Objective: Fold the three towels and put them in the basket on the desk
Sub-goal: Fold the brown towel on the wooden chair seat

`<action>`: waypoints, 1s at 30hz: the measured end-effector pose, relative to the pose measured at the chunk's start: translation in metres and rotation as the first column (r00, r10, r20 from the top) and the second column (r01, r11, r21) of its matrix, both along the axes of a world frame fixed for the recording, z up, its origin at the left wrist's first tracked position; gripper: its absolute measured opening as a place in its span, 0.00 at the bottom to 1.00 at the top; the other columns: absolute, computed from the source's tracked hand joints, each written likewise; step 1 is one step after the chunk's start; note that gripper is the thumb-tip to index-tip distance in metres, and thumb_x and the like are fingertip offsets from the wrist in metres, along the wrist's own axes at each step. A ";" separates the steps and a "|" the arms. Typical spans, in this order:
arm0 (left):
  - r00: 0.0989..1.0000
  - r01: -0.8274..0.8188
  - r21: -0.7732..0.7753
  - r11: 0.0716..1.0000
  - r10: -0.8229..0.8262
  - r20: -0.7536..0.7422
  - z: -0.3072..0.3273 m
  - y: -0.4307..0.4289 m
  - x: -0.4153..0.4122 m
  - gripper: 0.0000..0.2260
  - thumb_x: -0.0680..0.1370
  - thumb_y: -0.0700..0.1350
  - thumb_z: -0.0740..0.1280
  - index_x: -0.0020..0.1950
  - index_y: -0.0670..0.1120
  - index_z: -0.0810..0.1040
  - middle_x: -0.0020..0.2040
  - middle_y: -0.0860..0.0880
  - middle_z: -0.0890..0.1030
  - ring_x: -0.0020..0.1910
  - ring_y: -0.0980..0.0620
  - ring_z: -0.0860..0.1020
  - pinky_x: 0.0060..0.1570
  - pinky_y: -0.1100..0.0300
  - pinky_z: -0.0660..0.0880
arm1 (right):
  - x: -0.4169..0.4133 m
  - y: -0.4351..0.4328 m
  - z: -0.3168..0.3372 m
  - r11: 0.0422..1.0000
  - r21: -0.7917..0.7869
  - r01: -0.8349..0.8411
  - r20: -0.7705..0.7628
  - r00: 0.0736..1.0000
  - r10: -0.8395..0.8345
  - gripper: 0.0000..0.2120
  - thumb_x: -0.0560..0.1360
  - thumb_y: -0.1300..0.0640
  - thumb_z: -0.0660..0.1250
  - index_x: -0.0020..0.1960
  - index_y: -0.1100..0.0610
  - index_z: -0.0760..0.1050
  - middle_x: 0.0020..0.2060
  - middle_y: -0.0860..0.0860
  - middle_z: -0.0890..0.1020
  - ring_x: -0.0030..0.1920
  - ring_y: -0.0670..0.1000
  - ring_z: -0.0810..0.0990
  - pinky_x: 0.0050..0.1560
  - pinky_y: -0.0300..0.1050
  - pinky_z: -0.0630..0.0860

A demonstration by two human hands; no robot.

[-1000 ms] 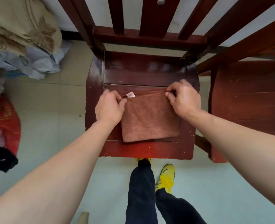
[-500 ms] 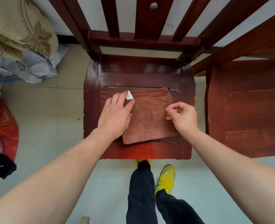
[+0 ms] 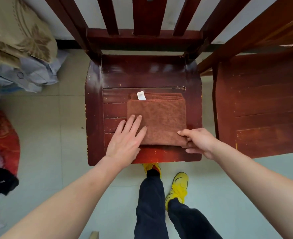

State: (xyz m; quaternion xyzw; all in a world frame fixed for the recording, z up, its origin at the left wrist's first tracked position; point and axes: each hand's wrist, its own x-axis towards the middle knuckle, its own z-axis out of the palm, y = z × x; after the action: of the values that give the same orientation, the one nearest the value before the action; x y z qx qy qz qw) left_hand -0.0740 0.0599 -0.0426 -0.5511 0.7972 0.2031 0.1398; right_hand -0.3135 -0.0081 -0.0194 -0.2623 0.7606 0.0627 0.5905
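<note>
Head view, entry one: brown towel [image 3: 161,121], folded into a thick square, lying flat on the wooden chair seat [image 3: 142,75], a little toward 5 o'clock of the seat's centre; white label [image 3: 141,95] standing out at the towel's 12 o'clock edge, where the stacked layers show stepped.

Hazard, as judged: a lift by one corner alone would likely let the layers slide apart and the fold fall open, the cloth being soft and nothing binding the stack; a drag toward 6 o'clock could tip it off the seat's front edge.

Right hand [image 3: 197,140]: thumb on top, fingers curled beneath, pinching the towel's 5 o'clock corner.

Left hand [image 3: 125,140]: fingers straight and slightly spread, lying flat on the towel's 7 o'clock corner; it grips nothing.

Surroundings: second wooden chair [image 3: 262,109] at 3 o'clock; heaped bedding [image 3: 18,35] at 10 o'clock; yellow shoes [image 3: 178,187] at 6 o'clock on the tiled floor; basket and desk not in view.
</note>
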 end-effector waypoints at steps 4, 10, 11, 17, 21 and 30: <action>1.000 0.004 -0.045 0.999 -0.005 -0.031 0.001 -0.014 0.000 0.18 0.67 0.45 0.73 0.53 0.42 0.77 0.67 0.38 0.74 0.66 0.38 0.71 0.58 0.44 0.72 | -0.010 0.004 0.011 0.384 -0.540 -0.749 -0.542 0.658 0.522 0.19 0.74 0.49 0.69 0.63 0.53 0.74 0.62 0.51 0.78 0.62 0.51 0.74 0.56 0.46 0.72; 0.986 -0.025 -0.121 0.992 0.005 -0.166 0.000 -0.020 0.006 0.15 0.71 0.49 0.60 0.51 0.41 0.77 0.62 0.39 0.79 0.61 0.39 0.77 0.52 0.49 0.75 | -0.007 0.012 -0.017 -0.133 -0.342 -0.930 -0.571 0.093 0.815 0.49 0.67 0.41 0.74 0.78 0.58 0.56 0.78 0.55 0.59 0.78 0.53 0.55 0.70 0.56 0.63; 0.986 -0.010 -0.121 0.993 -0.010 -0.168 -0.001 -0.019 0.010 0.15 0.71 0.48 0.60 0.51 0.41 0.76 0.64 0.40 0.78 0.63 0.40 0.76 0.53 0.49 0.74 | -0.010 0.010 -0.020 -0.165 -0.320 -0.933 -0.575 0.053 0.816 0.47 0.66 0.46 0.76 0.77 0.59 0.58 0.77 0.56 0.60 0.78 0.54 0.57 0.68 0.57 0.65; 0.996 0.050 0.003 0.999 -0.050 -0.069 -0.002 -0.005 0.021 0.18 0.70 0.46 0.71 0.57 0.44 0.73 0.76 0.45 0.65 0.75 0.47 0.63 0.63 0.47 0.69 | -0.026 -0.001 -0.023 -0.061 -0.564 -0.823 -0.472 0.261 0.842 0.29 0.71 0.59 0.72 0.71 0.56 0.71 0.73 0.51 0.70 0.74 0.51 0.66 0.61 0.52 0.76; 0.877 -0.300 0.242 0.923 0.367 -0.311 0.011 -0.019 0.024 0.15 0.73 0.46 0.61 0.58 0.47 0.73 0.67 0.47 0.76 0.64 0.41 0.74 0.58 0.48 0.73 | -0.022 -0.025 -0.007 0.312 -0.541 -0.781 -0.214 0.487 0.847 0.19 0.75 0.58 0.66 0.65 0.50 0.76 0.64 0.48 0.79 0.64 0.50 0.77 0.63 0.49 0.73; 0.445 -0.707 0.436 0.556 0.830 -0.336 0.007 -0.090 0.014 0.07 0.78 0.42 0.58 0.47 0.42 0.75 0.45 0.43 0.81 0.48 0.42 0.78 0.49 0.53 0.73 | 0.004 -0.054 -0.005 0.944 -0.290 -0.156 0.086 0.978 0.188 0.08 0.79 0.56 0.61 0.42 0.51 0.74 0.39 0.48 0.78 0.42 0.48 0.75 0.41 0.44 0.72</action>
State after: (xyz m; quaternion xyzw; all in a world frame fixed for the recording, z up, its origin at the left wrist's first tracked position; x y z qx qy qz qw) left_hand -0.0601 -0.0305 -0.0356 -0.7583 0.4327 0.4726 -0.1202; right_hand -0.3095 -0.0619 -0.0247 -0.4122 0.7015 -0.0097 0.5813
